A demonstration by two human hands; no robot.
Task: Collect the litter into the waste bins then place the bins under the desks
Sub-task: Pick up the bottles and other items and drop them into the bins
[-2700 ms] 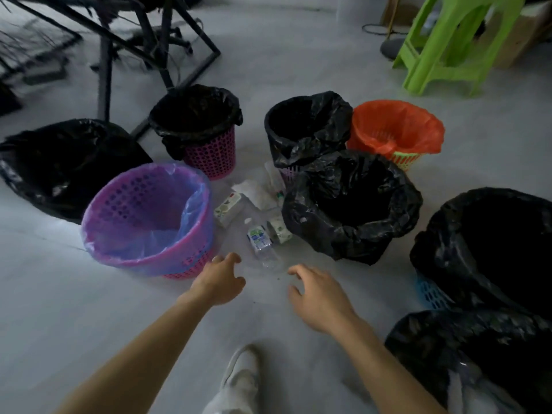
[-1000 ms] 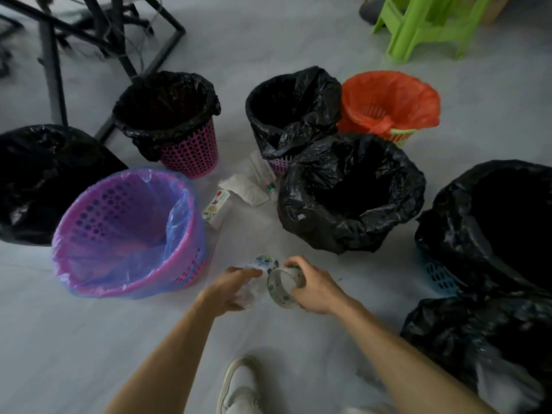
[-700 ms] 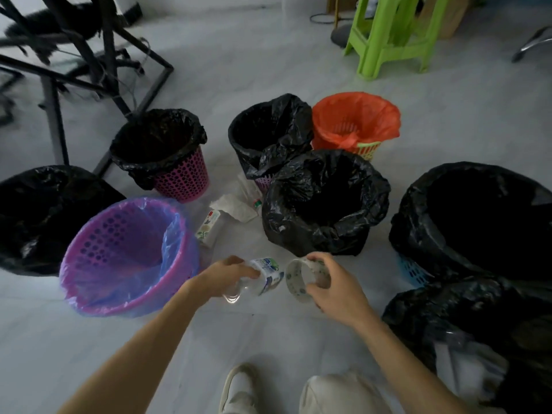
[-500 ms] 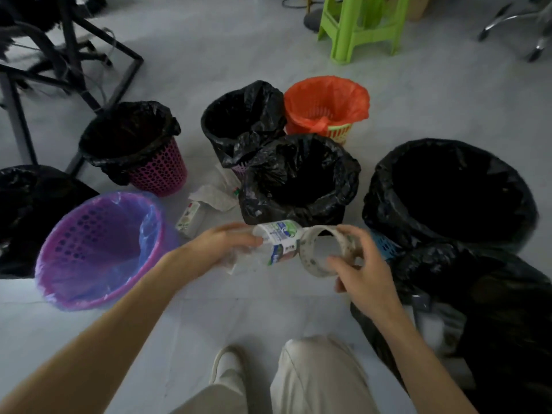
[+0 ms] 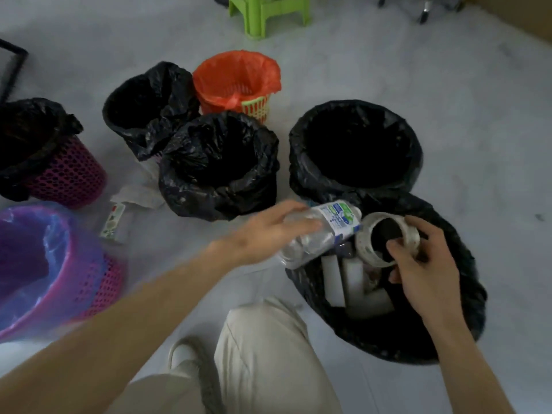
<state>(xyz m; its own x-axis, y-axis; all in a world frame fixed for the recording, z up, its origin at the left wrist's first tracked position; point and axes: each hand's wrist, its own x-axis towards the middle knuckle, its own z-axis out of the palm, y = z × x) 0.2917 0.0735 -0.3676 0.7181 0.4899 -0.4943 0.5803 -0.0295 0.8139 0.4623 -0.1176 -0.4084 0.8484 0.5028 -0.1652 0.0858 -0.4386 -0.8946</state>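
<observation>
— Both hands have swung to the right since half a second ago, away from the middle bin and over the near right one. What does each carry?

— The person's left hand (image 5: 268, 231) has its fingers curled over a clear plastic bottle with a blue and green label (image 5: 325, 231), held on its side above the left rim of the near black-bagged bin (image 5: 448, 339). The right hand (image 5: 424, 264) pinches a pale ring-shaped roll of tape (image 5: 385, 239) between thumb and curled fingers, over the same bin's mouth, just beside the bottle's label end.

— Is anything inside that bin?

— White blocky pieces (image 5: 352, 282) lie in it, below both items.

— And litter on the floor?

— A small printed carton (image 5: 113, 219) and a crumpled white paper (image 5: 140, 192) lie to the left, between the purple basket with a blue liner (image 5: 44, 264) and the middle black-bagged bin (image 5: 218, 165).

— What else stands around?

— A wide black-bagged bin (image 5: 355, 144) sits just beyond the near one. An orange-bagged basket (image 5: 236, 82) stands farther off, and a pink basket with a black liner (image 5: 65, 171) stands far left.
</observation>
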